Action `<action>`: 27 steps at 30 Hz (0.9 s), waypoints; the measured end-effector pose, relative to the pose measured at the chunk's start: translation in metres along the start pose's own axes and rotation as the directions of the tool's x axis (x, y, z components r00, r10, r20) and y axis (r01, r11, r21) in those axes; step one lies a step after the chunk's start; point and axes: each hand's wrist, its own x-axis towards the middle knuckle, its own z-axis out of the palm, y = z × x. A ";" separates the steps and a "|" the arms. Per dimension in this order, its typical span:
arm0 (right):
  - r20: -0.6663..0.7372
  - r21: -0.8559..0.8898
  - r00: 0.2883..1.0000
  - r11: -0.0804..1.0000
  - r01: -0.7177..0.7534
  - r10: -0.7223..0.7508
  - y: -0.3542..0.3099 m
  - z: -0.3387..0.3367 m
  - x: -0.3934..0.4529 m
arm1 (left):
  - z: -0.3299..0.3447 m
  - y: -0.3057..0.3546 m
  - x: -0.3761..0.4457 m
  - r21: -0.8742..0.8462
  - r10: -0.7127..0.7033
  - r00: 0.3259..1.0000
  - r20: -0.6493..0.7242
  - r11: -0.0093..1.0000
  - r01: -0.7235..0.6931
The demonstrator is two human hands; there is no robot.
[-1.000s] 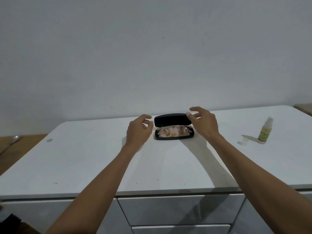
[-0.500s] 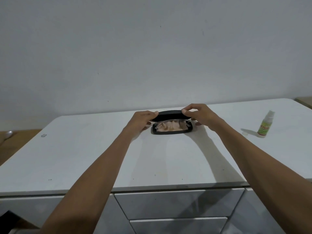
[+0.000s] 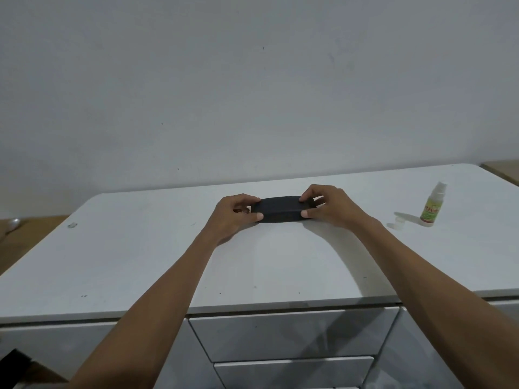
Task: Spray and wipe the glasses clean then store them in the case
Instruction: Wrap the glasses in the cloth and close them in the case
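Observation:
A black glasses case [image 3: 280, 209] lies closed on the white tabletop [image 3: 140, 262], near its far middle. My left hand [image 3: 234, 216] grips the case's left end, thumb on the front and fingers over the top. My right hand [image 3: 330, 207] grips the right end the same way. The glasses and the cloth are hidden inside the case. A small spray bottle [image 3: 432, 206] with a green and yellow label stands at the right, its white cap [image 3: 398, 222] lying beside it.
The tabletop belongs to a white cabinet with drawers [image 3: 292, 332] along the near edge. A grey wall rises behind it. A small pale object [image 3: 71, 225] lies near the left edge. Brown wooden flooring [image 3: 25, 237] shows at the left.
The case lid, open a second ago with the pink cloth and glasses showing, has come down. Both hands went from hovering at the lid to gripping the closed case's ends.

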 end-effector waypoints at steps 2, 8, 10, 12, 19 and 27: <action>-0.010 -0.024 1.000 1.000 -0.002 0.002 -0.001 0.002 0.000 | 0.002 -0.003 -0.002 0.150 0.040 0.999 -0.029 0.988 -0.035; -0.052 -0.123 0.997 0.991 0.049 -0.055 -0.004 0.016 -0.007 | 0.011 -0.003 -0.005 0.275 0.125 0.989 -0.078 0.956 -0.099; -0.072 -0.144 0.995 0.988 0.052 -0.063 -0.005 0.018 -0.005 | 0.011 -0.005 -0.004 0.330 0.153 0.985 -0.074 0.936 -0.120; -0.083 -0.146 0.995 0.988 0.050 -0.063 -0.004 0.018 0.002 | 0.013 -0.006 0.000 0.376 0.172 0.983 -0.065 0.917 -0.135; -0.120 -0.180 0.990 0.982 0.048 -0.070 -0.001 0.025 0.052 | 0.011 -0.001 0.043 0.459 0.187 0.977 -0.104 0.880 -0.120; -0.131 -0.229 0.989 0.973 0.037 -0.068 0.009 0.038 0.111 | 0.002 -0.012 0.096 0.508 0.190 0.976 -0.106 0.854 -0.111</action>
